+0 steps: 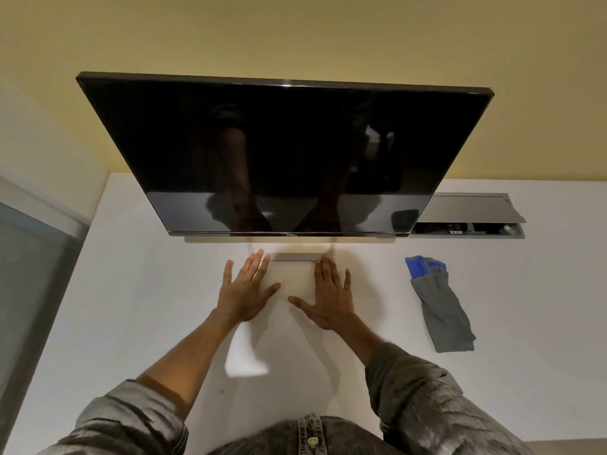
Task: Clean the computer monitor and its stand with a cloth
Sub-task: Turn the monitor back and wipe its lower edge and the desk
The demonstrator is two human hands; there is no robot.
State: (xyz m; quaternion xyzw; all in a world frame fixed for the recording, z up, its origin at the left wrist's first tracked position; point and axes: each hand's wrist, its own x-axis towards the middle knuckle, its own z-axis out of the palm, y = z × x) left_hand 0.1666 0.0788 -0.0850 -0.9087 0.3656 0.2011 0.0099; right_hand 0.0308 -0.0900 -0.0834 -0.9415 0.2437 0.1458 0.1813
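A black monitor point(285, 152) with its screen off stands on a white desk point(147, 290), facing me. Its pale flat stand base point(292, 257) shows just under the lower bezel. My left hand point(246, 289) lies flat on the desk with fingers spread, its fingertips at the base's left front corner. My right hand point(330, 293) lies flat the same way, fingertips at the base's right front corner. Neither hand holds anything. A grey and blue cloth point(438, 302) lies crumpled on the desk to the right, apart from my right hand.
A cable hatch point(469, 215) with its grey lid tilted up sits in the desk behind the monitor's right corner. A yellow wall rises behind the desk. The desk's left edge borders a glass panel point(29, 274).
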